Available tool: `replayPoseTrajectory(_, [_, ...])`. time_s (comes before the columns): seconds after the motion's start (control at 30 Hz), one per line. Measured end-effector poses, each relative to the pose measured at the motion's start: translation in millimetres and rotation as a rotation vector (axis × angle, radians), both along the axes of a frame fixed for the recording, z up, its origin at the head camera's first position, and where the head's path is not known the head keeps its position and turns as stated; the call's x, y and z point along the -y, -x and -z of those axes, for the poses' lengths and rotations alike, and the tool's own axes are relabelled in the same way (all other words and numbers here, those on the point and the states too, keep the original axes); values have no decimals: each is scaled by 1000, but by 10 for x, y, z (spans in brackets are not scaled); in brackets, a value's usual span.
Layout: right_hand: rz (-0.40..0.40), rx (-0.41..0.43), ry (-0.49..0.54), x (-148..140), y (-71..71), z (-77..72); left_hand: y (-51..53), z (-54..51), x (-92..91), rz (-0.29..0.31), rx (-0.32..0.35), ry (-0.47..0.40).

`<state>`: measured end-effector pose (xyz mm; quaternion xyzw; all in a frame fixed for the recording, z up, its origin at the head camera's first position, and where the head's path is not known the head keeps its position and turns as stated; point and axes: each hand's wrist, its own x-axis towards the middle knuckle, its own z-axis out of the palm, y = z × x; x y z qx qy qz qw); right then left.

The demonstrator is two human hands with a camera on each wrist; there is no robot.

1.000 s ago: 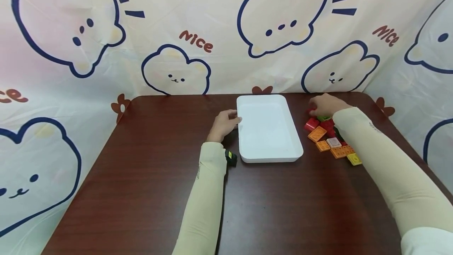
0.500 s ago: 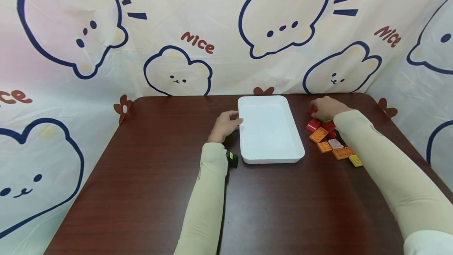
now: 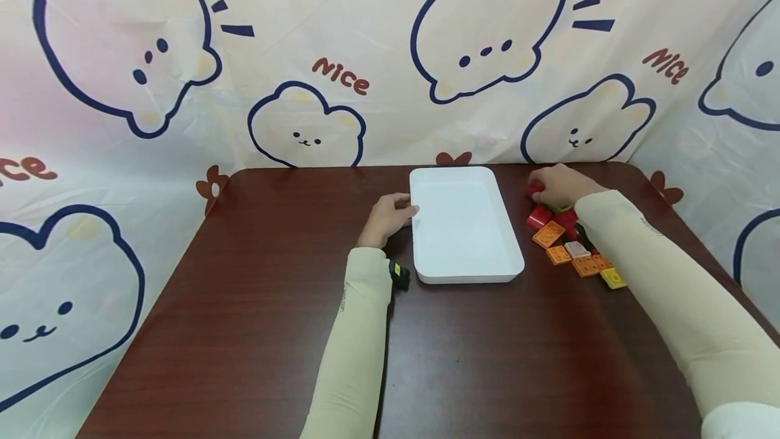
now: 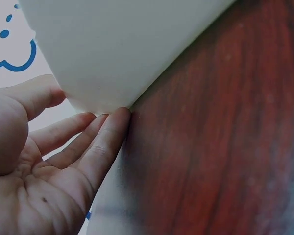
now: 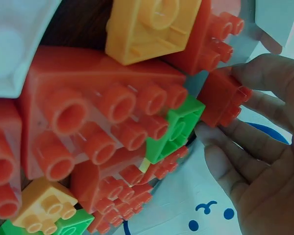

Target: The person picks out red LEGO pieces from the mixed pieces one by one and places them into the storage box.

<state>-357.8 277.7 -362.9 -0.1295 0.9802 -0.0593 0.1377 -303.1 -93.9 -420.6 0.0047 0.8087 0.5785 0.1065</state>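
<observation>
Red brick near green brick, white tray

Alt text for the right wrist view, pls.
A right hand pinches a small red block between thumb and fingers, next to a pile of red, orange and green blocks. Pale cloth with blue line drawings shows behind.

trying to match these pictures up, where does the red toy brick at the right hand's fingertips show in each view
Head: red toy brick right of centre, at the right hand's fingertips, to the right of the white tray.
Left wrist: not in the picture.
Right wrist: right of centre, slightly above mid-height.
Shared landmark: the cartoon-printed cloth, visible in all three.
</observation>
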Motion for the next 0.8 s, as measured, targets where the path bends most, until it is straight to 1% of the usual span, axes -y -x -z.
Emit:
replayPoseTrajectory(0.1, [1, -26, 30, 14, -28, -17, 4, -10, -6, 3, -11, 2])
replayPoseTrajectory(0.2, [-20, -67, 60, 35, -37, -37, 5, -18, -12, 3, -17, -2])
replayPoseTrajectory(0.3, [-37, -82, 88, 71, -48, -71, -3, -18, -19, 10, -6, -2])
replayPoseTrajectory(0.43, [-44, -93, 111, 167, -76, -128, -9, -10, -30, 21, 7, -26])
replayPoseTrajectory(0.63, [-77, -147, 121, 431, -115, -222, -10, -3, -32, 20, 2, -38])
replayPoseTrajectory(0.8, [-103, -160, 138, 700, -116, -275, -14, 12, -15, -7, -14, -40])
